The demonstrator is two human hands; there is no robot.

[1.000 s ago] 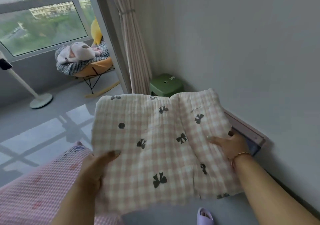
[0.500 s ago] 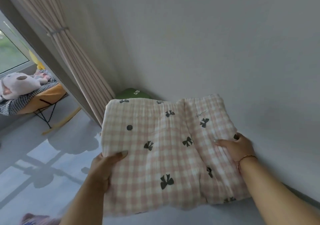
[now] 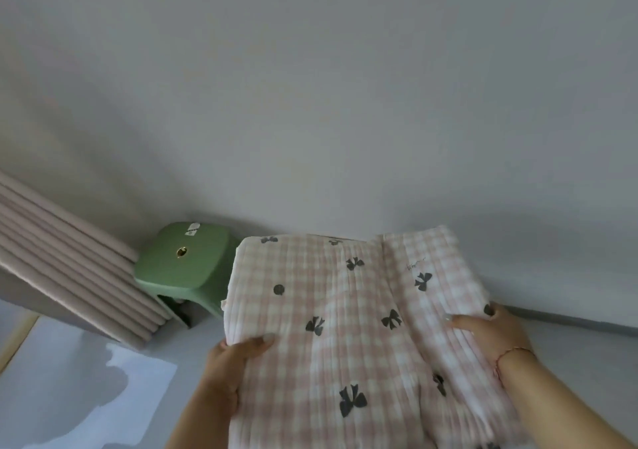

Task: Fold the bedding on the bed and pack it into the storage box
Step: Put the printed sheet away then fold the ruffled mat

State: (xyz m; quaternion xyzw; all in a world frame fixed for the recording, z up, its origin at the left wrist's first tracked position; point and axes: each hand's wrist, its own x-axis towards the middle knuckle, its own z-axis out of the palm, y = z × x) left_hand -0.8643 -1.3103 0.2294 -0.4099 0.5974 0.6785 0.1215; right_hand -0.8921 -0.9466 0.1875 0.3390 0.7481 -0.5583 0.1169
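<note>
Nearest the camera, the left hand (image 3: 238, 355) grips the left edge of the folded pink gingham quilt (image 3: 348, 331), thumb on top and fingers hidden beneath, while the right hand (image 3: 493, 331) clasps the right edge the same way, a thin bracelet (image 3: 514, 353) at its wrist. The quilt, printed with dark bows, is carried flat in the air between both hands, above the grey floor (image 3: 86, 397). No storage box is in view. To carry it well, I judge both hands should keep level, even pressure so the stacked layers do not slide or fan open, and lower it flat into the box. Beyond the quilt stands a green plastic stool (image 3: 183, 262) beside a pleated curtain (image 3: 62, 258), against the plain wall (image 3: 310, 86).
</note>
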